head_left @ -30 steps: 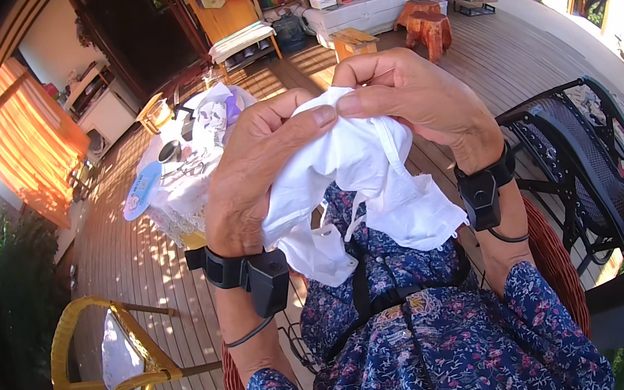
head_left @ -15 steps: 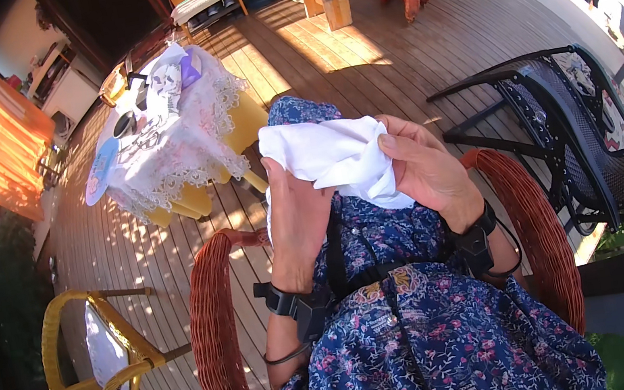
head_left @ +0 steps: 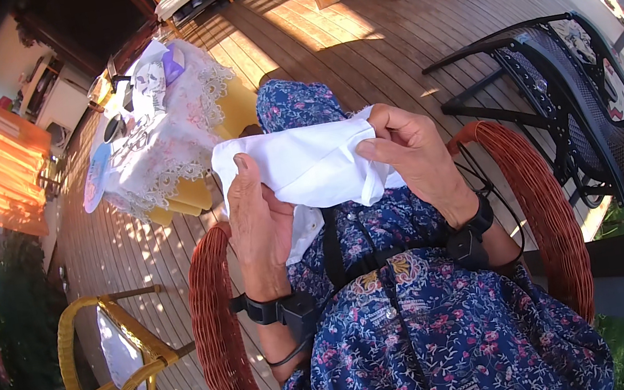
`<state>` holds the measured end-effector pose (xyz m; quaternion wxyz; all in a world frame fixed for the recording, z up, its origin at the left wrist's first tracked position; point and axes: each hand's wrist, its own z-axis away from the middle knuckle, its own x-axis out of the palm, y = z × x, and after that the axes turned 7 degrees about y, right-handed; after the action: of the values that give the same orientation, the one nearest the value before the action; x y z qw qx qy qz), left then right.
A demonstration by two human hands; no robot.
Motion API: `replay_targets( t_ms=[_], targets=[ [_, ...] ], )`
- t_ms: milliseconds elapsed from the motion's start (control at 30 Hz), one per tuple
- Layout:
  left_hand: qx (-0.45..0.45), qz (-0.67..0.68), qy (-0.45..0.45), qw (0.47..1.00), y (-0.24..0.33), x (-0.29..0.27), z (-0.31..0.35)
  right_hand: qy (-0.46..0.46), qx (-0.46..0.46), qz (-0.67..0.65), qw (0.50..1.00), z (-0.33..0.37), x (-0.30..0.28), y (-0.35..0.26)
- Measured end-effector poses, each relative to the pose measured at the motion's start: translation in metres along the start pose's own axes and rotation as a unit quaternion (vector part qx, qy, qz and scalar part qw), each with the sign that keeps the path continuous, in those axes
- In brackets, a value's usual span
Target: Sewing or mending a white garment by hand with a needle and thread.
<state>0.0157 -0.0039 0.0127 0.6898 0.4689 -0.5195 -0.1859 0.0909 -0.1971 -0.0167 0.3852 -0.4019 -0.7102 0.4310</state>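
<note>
Here, we hold a soft white fabric piece (head_left: 307, 163) spread between both hands above a navy floral-print dress (head_left: 429, 315), a loose part hanging below. Our left hand (head_left: 253, 225) has its fingers clamped on one end, thumb in front; our right hand (head_left: 423, 161) pinches the opposite edge. A red-brown wicker armchair (head_left: 218, 324) surrounds us, a lace-draped counter (head_left: 185, 137) standing ahead to the left.

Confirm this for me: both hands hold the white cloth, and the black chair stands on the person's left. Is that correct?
Not quite: the head view shows the black chair on the person's right. The left hand and right hand do both hold the white cloth.
</note>
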Motion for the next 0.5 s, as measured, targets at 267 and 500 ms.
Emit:
replay_targets(
  t_ms=[267,500],
  targets=[
    [0.005,-0.067,-0.091,0.994,-0.015,0.004,0.016,0.002,-0.018,-0.045,0.999,0.001,-0.001,0.001],
    [-0.075,0.018,-0.080,0.994,-0.008,0.005,0.019,-0.030,-0.014,-0.010,0.999,-0.001,0.000,-0.007]
  ],
)
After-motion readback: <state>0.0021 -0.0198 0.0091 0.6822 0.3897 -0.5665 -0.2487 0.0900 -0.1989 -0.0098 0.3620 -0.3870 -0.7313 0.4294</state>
